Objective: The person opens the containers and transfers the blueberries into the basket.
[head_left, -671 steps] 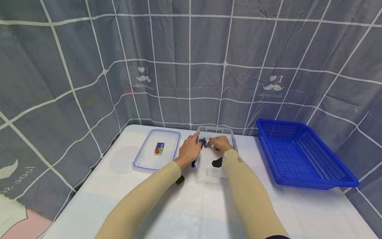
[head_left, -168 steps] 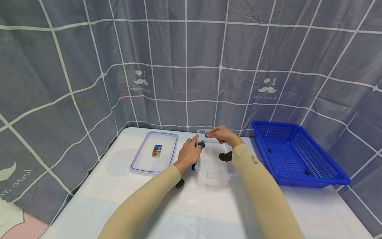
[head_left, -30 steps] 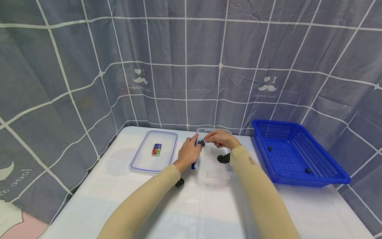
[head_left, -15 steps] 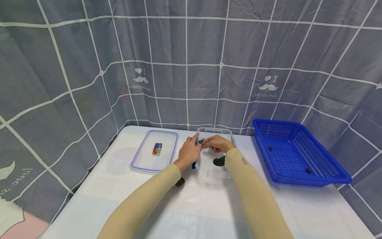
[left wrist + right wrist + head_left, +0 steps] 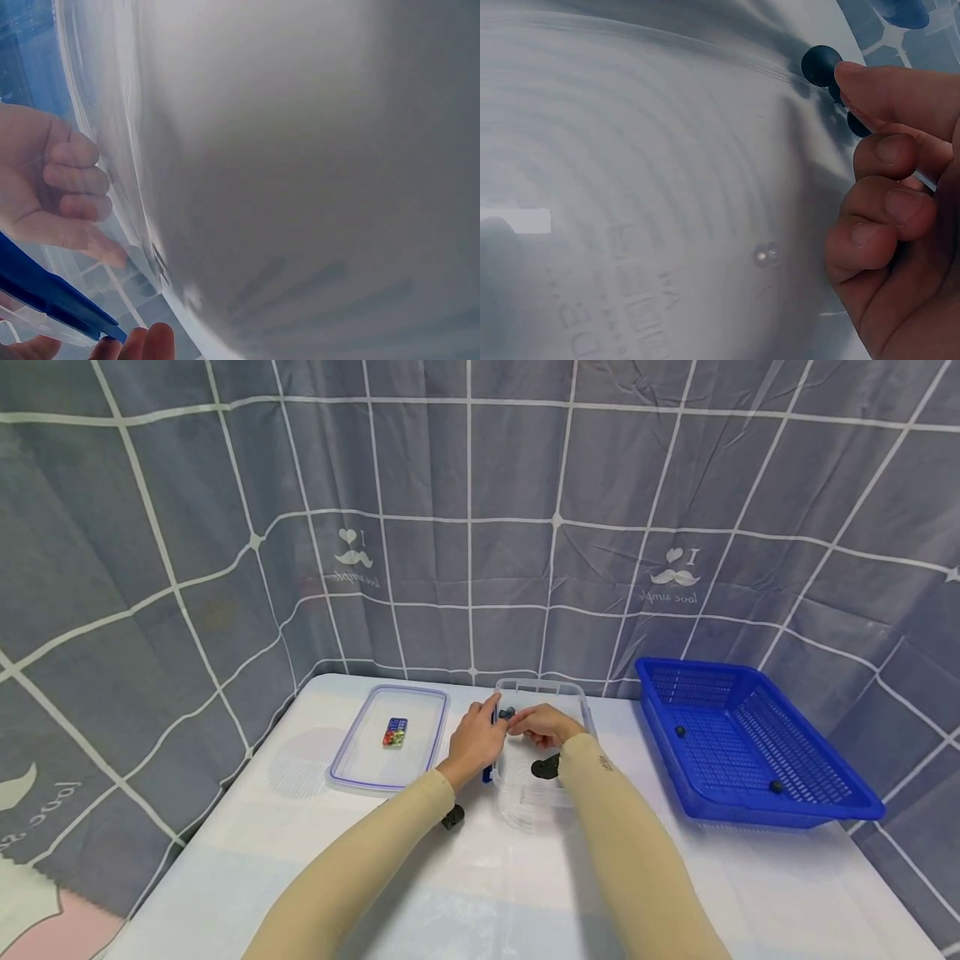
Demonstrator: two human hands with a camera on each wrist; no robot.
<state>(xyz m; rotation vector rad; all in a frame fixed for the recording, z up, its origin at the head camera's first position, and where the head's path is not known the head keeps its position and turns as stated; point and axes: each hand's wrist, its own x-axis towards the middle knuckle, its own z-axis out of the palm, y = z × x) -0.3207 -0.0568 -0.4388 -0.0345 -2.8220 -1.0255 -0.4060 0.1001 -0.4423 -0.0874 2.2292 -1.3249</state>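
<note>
Dark blue balls (image 5: 821, 66) in a clear plastic box (image 5: 517, 768).
Smooth and round, they are clustered by the left wall and pinched at thumb and fingertip by the right hand (image 5: 547, 723); the wall itself is gripped by the left hand (image 5: 477, 735).

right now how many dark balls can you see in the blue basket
2 in the blue basket: one dark ball toward the left, another dark ball farther right and nearer the front. Its near side could hide more.
</note>
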